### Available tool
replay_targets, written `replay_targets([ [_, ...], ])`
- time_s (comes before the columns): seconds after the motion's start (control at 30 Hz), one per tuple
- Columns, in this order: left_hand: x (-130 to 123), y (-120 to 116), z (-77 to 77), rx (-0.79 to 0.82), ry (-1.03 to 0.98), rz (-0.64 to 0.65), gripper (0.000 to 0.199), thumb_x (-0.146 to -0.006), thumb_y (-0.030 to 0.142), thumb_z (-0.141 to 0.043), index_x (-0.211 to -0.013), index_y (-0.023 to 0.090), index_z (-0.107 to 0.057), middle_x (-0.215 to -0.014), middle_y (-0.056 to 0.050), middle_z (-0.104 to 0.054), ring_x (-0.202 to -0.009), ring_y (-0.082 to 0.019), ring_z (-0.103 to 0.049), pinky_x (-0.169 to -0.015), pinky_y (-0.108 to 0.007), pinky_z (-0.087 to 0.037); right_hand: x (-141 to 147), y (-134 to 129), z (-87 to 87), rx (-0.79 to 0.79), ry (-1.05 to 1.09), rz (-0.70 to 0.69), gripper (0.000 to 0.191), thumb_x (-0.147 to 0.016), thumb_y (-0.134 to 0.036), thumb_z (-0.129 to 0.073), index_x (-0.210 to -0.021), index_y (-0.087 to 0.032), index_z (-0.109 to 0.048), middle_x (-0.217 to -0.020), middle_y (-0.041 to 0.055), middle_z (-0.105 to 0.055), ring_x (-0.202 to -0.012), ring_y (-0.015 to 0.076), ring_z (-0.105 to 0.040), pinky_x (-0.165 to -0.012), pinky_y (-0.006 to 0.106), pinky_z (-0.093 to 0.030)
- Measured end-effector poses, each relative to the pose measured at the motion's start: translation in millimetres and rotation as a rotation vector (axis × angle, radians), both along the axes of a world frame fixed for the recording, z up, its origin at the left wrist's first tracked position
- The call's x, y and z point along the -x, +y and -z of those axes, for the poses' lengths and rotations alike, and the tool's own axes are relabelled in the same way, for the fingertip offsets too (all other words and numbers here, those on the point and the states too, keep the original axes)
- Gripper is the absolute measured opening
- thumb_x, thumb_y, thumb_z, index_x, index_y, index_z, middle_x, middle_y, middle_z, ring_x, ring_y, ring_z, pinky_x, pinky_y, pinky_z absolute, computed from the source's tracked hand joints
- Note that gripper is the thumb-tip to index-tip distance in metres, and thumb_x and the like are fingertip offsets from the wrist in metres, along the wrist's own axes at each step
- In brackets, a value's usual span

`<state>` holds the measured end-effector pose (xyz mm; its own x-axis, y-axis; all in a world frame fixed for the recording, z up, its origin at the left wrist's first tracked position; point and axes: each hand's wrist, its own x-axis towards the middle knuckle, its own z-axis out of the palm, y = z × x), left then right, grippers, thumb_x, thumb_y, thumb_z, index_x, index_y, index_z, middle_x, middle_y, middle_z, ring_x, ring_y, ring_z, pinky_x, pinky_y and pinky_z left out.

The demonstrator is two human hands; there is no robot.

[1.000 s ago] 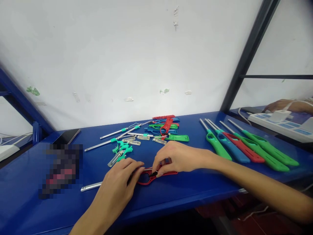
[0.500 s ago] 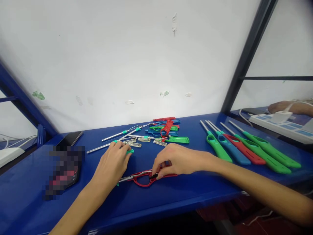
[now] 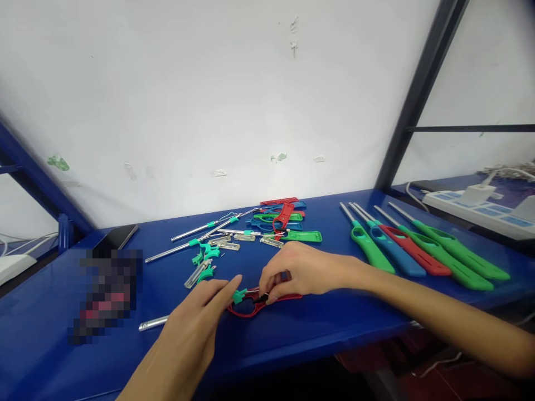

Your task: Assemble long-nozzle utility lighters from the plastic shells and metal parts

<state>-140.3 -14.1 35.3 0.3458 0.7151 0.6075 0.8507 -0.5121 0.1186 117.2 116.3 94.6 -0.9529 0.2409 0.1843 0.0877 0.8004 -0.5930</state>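
A red lighter half-shell (image 3: pixel 246 313) lies near the table's front edge, its metal tube (image 3: pixel 154 323) pointing left and partly covered by my left hand (image 3: pixel 198 317). Thumb and fingers of that hand hold a small green trigger (image 3: pixel 239 296) over the loop of the shell. My right hand (image 3: pixel 295 270) rests on the shell's handle end, fingertips pinching a small black part (image 3: pixel 262 299) beside the loop. Just behind my left hand lie several loose green triggers (image 3: pixel 211 250) and a clear fuel tank (image 3: pixel 195 274).
Behind are metal tubes with wires (image 3: pixel 194 230), clear tanks (image 3: pixel 244 238) and coloured half-shells (image 3: pixel 303 236). Several whole lighters (image 3: pixel 403 250) lie in a row at right. A phone (image 3: pixel 121 236) is at back left. Beyond the right post sits a power strip (image 3: pixel 460 203).
My left hand has come from the loose green pieces to the shell, bringing a green trigger. My right hand keeps its pinch in place. The other person's hand at far right is out of view.
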Motion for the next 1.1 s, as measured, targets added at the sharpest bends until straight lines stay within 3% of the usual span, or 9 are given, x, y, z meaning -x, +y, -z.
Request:
replay_targets([
  [0.1,-1,-9,3.0,0.007,0.046,-0.035,0.066,-0.096,-0.001,-0.034,-0.147,0.030,-0.060,-0.122,-0.004,-0.077,-0.106,-0.015,-0.077,-0.093,-0.024,-0.061,0,0,0.6,0.006,0.005,-0.008,0.013,-0.096,-0.027,-0.080,-0.106,-0.018,-0.083,-0.090,0.0026,-0.084,-0.076,0.0130,-0.075,-0.070,0.020,-0.053],
  [0.2,-6,-11,5.6,0.027,0.084,-0.055,0.060,-0.096,0.000,-0.037,-0.142,0.027,-0.063,-0.122,-0.005,-0.077,-0.109,-0.018,-0.075,-0.100,-0.030,-0.060,0,1,1.3,0.010,0.006,-0.004,0.013,-0.096,-0.028,-0.080,-0.105,-0.019,-0.083,-0.091,0.0023,-0.083,-0.077,0.0130,-0.075,-0.070,0.020,-0.053],
  [0.33,-14,-10,8.2,0.052,0.054,-0.112,0.051,-0.100,0.001,-0.038,-0.133,0.026,-0.067,-0.119,-0.006,-0.072,-0.094,-0.014,-0.075,-0.083,-0.023,-0.062,0,1,1.5,0.038,0.008,-0.007,0.010,-0.095,-0.025,-0.080,-0.104,-0.020,-0.081,-0.089,0.0009,-0.082,-0.077,0.0132,-0.075,-0.072,0.021,-0.054],
  [0.47,-17,-10,11.2,0.023,0.062,-0.140,0.051,-0.102,0.000,-0.033,-0.130,0.026,-0.067,-0.105,-0.003,-0.069,-0.077,-0.010,-0.071,-0.070,-0.018,-0.058,0,-1,-0.8,0.075,-0.011,0.014,0.012,-0.094,-0.020,-0.081,-0.104,-0.021,-0.074,-0.084,-0.0026,-0.078,-0.075,0.0121,-0.073,-0.070,0.021,-0.051],
  [0.67,-21,-9,6.6,0.064,0.067,-0.086,0.044,-0.102,0.001,-0.038,-0.123,0.026,-0.067,-0.105,-0.001,-0.071,-0.087,-0.012,-0.074,-0.079,-0.021,-0.060,-1,-4,-2.7,0.078,-0.016,0.033,0.017,-0.093,-0.017,-0.082,-0.098,-0.021,-0.067,-0.085,-0.0043,-0.076,-0.075,0.0111,-0.070,-0.068,0.020,-0.047],
  [0.8,-26,-7,2.0,0.076,0.041,-0.075,0.043,-0.102,0.003,-0.041,-0.127,0.028,-0.067,-0.104,-0.001,-0.072,-0.085,-0.015,-0.073,-0.077,-0.025,-0.061,0,-4,-1.5,0.080,-0.005,0.035,0.018,-0.092,-0.016,-0.083,-0.096,-0.021,-0.066,-0.085,-0.0046,-0.074,-0.074,0.0105,-0.067,-0.068,0.020,-0.047],
  [0.93,-25,-6,3.9,0.067,0.016,-0.081,0.039,-0.104,0.006,-0.045,-0.122,0.029,-0.070,-0.102,-0.001,-0.074,-0.087,-0.020,-0.070,-0.080,-0.032,-0.060,-1,-3,0.5,0.091,0.014,0.021,0.015,-0.094,-0.018,-0.081,-0.094,-0.020,-0.067,-0.084,-0.0043,-0.073,-0.072,0.0103,-0.065,-0.066,0.020,-0.047],
  [1.1,-25,-5,7.0,0.056,-0.037,-0.082,0.032,-0.107,0.013,-0.047,-0.120,0.029,-0.071,-0.100,0.000,-0.074,-0.084,-0.019,-0.069,-0.080,-0.032,-0.058,-1,0,3.8,0.106,0.078,-0.004,0.013,-0.095,-0.021,-0.080,-0.093,-0.020,-0.067,-0.083,-0.0048,-0.071,-0.070,0.0092,-0.063,-0.065,0.020,-0.047],
])
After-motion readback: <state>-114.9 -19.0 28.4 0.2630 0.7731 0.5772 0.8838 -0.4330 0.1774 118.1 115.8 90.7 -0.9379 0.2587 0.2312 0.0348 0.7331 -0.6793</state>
